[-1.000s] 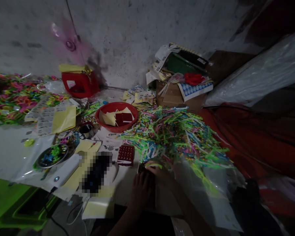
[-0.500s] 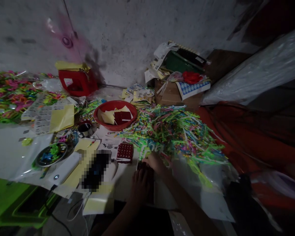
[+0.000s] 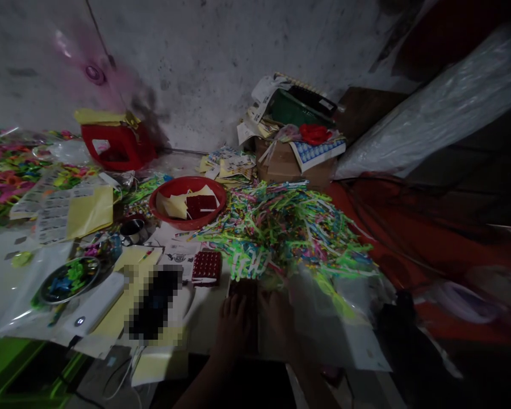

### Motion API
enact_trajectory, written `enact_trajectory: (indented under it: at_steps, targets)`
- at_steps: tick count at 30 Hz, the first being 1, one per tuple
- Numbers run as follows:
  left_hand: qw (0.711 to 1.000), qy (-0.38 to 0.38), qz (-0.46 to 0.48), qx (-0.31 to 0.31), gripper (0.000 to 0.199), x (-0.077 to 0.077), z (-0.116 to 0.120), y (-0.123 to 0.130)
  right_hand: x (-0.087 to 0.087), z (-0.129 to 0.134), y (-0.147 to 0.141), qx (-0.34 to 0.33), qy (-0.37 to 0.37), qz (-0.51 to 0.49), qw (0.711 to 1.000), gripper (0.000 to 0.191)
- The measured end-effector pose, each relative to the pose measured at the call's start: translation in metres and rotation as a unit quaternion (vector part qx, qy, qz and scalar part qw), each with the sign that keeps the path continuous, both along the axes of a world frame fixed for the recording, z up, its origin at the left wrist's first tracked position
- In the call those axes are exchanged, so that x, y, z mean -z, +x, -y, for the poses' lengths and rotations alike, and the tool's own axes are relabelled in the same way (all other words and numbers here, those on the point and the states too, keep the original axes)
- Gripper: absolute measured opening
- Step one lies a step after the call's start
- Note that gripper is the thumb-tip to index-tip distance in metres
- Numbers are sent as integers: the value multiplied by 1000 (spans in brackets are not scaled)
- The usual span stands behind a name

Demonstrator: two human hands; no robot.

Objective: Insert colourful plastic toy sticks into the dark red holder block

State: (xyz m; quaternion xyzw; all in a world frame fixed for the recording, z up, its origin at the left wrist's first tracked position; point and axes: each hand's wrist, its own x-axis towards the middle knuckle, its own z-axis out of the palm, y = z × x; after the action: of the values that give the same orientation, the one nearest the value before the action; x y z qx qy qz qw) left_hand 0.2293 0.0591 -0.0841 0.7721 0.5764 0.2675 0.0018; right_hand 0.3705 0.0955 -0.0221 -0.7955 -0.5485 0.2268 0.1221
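My left hand lies with its fingers stretched along a long dark red slab at the table's front edge. Just right of the slab is my right hand, its fingers bent inward. Whatever its fingertips hold is too dark to make out. Pale green and white plastic pieces stick out in a row at the slab's far end. Beyond them spreads a heap of thin colourful plastic strips. A studded dark red block with a white edge sits left of the slab.
A red basin contains papers and dark red blocks. Left of it are a metal cup, a bowl of small plastic shapes, a white power bank and a pixelated dark object. A cardboard box stands by the wall.
My right hand has drawn back from the slab's far end toward me and now rests at its right side. My left hand stays on the slab. The view has shifted slightly right.
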Motion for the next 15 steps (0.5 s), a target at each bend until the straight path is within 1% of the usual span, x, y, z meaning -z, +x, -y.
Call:
enact_trajectory:
  at_steps: [3,5,7,8,9,10,11,12,13,14,15]
  targets:
    - [1000,-9,4,1,43,2,0,0,4,-3,-5,26,5,-86,996,19]
    - [1000,-10,8,0,43,4,0,0,4,0,1,37,0,-157,987,13]
    - [1000,-13,15,-1,42,4,0,1,3,9,14,42,-9,-226,973,19]
    - [1000,-14,17,-1,42,4,0,2,3,16,20,48,-17,-271,961,23]
    - [1000,-16,18,-1,41,3,0,3,3,24,26,60,-27,-343,937,25]
    - [1000,-17,20,0,41,2,0,3,2,32,31,80,-37,-438,895,24]
    - [1000,-19,21,0,40,1,0,4,2,40,34,106,-49,-542,832,23]
    - [999,-24,22,-1,38,1,0,4,2,47,34,131,-65,-635,758,23]
    - [999,-30,22,0,38,1,0,3,1,53,32,152,-81,-704,689,26]
    - [999,-38,20,2,38,1,1,2,0,57,28,164,-95,-739,646,31]
    - [999,-45,16,7,39,1,1,1,-1,59,21,163,-104,-742,642,34]
